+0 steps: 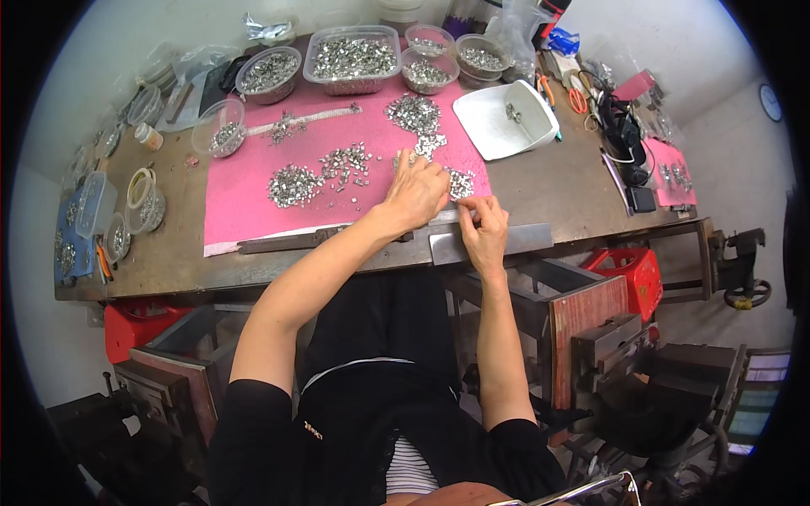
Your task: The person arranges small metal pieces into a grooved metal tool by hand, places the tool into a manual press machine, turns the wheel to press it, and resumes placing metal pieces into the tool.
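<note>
Glasses (586, 487); left hand (417, 191), right hand (484, 235) at silvery pieces (461, 184), fingers' grip unclear.

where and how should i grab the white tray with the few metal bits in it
Probably by its near rim, right hand coming from your side, thumb inside, fingers outside. The white tray is open-topped and that edge faces you, while an orange-handled tool lies close on its right. Keep it level: loose metal bits sit inside.

Pale wall (186, 24) behind brown table (574, 190). Round clock (769, 102) right of table. Two red stools (639, 274) below table's front edge.
</note>
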The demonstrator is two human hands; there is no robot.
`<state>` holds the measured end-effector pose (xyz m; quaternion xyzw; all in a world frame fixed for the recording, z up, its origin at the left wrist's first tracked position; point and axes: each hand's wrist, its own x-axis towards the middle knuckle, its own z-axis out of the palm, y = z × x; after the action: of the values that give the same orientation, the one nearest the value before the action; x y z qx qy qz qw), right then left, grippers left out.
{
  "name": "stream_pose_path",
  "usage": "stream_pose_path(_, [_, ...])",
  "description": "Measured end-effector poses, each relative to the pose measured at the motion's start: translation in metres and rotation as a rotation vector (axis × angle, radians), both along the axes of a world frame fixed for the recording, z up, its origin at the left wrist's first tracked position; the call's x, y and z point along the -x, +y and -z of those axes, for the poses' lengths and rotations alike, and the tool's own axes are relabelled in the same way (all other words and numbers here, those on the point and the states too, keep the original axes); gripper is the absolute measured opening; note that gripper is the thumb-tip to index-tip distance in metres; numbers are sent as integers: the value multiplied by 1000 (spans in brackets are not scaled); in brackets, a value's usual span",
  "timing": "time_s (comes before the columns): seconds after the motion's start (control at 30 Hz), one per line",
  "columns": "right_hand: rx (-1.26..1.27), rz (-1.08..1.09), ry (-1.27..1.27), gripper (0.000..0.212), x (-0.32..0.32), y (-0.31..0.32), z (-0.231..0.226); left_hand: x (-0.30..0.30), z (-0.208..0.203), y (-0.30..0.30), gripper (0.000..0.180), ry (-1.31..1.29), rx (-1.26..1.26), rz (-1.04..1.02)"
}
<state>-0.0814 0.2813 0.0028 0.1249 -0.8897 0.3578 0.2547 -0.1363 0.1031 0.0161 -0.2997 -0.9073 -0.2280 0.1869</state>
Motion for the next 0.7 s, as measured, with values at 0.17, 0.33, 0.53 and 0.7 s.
stream_pose_path(0.17, [-74, -50, 37, 12, 8, -2, 1, -6, -11, -17, 8, -37, -48, 11])
stream_pose_path(0.33, [-188, -71, 76, 9, 14, 0, 5, -51, -32, -75, 8, -75, -218, -36])
stream_pose_path(0.53, [-189, -79, 94, 9, 11, -8, -2, -89, -12, -97, 11, -99, -239, -14])
stream_pose_path(0.7, [-67, -37, 61, 9, 7, -3, -7, -88, -10, -89, 12, -38, -180, -51])
